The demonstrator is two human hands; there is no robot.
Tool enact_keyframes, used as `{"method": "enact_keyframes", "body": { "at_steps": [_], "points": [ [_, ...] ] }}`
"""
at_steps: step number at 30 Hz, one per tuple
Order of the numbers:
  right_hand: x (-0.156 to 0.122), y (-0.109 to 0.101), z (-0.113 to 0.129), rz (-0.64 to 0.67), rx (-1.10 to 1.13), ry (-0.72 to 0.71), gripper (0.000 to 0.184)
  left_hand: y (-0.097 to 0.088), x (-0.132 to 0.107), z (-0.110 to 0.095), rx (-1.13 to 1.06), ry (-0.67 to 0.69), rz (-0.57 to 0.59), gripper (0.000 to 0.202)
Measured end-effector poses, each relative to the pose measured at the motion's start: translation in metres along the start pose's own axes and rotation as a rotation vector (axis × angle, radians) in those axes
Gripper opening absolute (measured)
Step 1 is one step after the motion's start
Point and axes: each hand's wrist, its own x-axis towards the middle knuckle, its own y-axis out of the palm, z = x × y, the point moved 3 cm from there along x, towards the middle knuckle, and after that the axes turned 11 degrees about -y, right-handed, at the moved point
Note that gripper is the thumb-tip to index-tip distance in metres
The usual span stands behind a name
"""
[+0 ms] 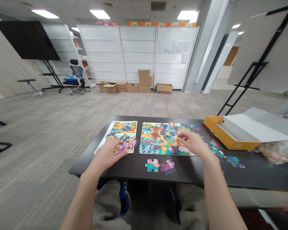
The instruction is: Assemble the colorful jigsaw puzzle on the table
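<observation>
My left hand [108, 154] is closed on a few pink and purple puzzle pieces [127, 146], held over a printed picture sheet [121, 127]. To the right lies a colourful jigsaw puzzle [156, 135], mostly filled with animals and plants. Over its right part my right hand [193, 142] is bent, thumb and fingertips drawn together near the surface; whatever is between them is too small to make out. In front of the puzzle rest a pink and teal puzzle piece [153, 165] and some overlapping purple pieces [168, 166].
Loose pieces [235, 161] are scattered right of the puzzle on the dark table [134, 169]. An open yellow box [244, 145] with a white inside stands at the right, beside a clear plastic bag [277, 151]. Cardboard boxes [145, 80] line the far shelves.
</observation>
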Motion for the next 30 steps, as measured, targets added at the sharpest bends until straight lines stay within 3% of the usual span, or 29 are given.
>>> {"method": "enact_keyframes", "body": {
  "at_steps": [3, 7, 12, 16, 20, 26, 30],
  "points": [
    [0.001, 0.0, 0.0, -0.018, 0.005, -0.003, 0.021, 0.006, -0.003, 0.005, 0.051, -0.042, 0.042, 0.052],
    [0.002, 0.001, -0.002, -0.047, -0.009, -0.008, 0.019, 0.009, -0.003, 0.005, 0.029, -0.077, 0.078, 0.05],
    [0.004, 0.002, -0.001, -0.07, -0.004, -0.034, 0.02, 0.002, -0.006, -0.008, -0.05, 0.01, 0.067, 0.05],
    [0.006, 0.002, 0.001, -0.07, 0.011, -0.043, 0.021, -0.003, -0.021, -0.033, -0.159, 0.119, 0.239, 0.045],
    [0.007, 0.003, 0.001, -0.058, 0.031, -0.053, 0.021, -0.002, -0.033, -0.05, -0.174, 0.13, 0.397, 0.04],
    [0.004, 0.005, -0.011, -0.057, -0.001, -0.026, 0.021, 0.005, -0.034, -0.054, -0.064, 0.122, 0.401, 0.036],
    [0.004, 0.005, -0.017, -0.061, -0.012, -0.02, 0.021, 0.008, -0.032, -0.052, -0.062, 0.109, 0.357, 0.051]
  ]
}}
